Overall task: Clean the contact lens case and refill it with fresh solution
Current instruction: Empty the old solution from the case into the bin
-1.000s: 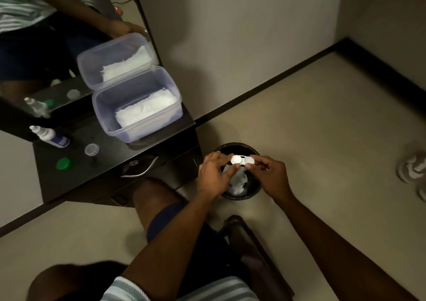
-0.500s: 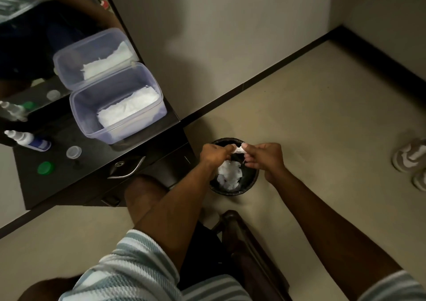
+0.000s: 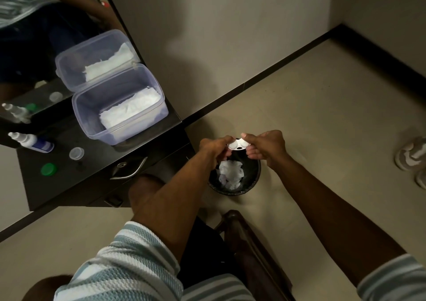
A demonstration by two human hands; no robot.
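Seen from above, a beige floor (image 3: 322, 121) meets a pale wall (image 3: 219, 35) along a dark skirting strip. At left a dark worktop (image 3: 96, 162) stands against a mirror (image 3: 41, 47), with a metal drawer handle (image 3: 129, 170) on its front edge. On the worktop's far right corner sits a clear plastic box (image 3: 119, 114) holding a stack of white tissues (image 3: 130, 109); the box and tissues are doubled in the mirror. On the floor just beside the worktop stands a small round black bin (image 3: 251, 174), with crumpled white tissue (image 3: 230, 174) inside. A dark wooden chair part (image 3: 251, 250) shows below the bin. Both forearms reach forward from striped sleeves (image 3: 129, 268). The left hand (image 3: 213, 147) and the right hand (image 3: 265, 146) are held over the far rim of the bin, each pinching one end of the white contact lens case (image 3: 238, 144) between thumb and curled fingers, so that the case spans the gap between the hands above the bin. At the worktop's left end a small solution bottle (image 3: 32, 141) with a blue label lies on its side; near it rest a clear round cap (image 3: 76, 153) and a green round cap (image 3: 48, 169), well apart from the case. At the right edge of the view pale shoes (image 3: 410, 158) are partly visible.
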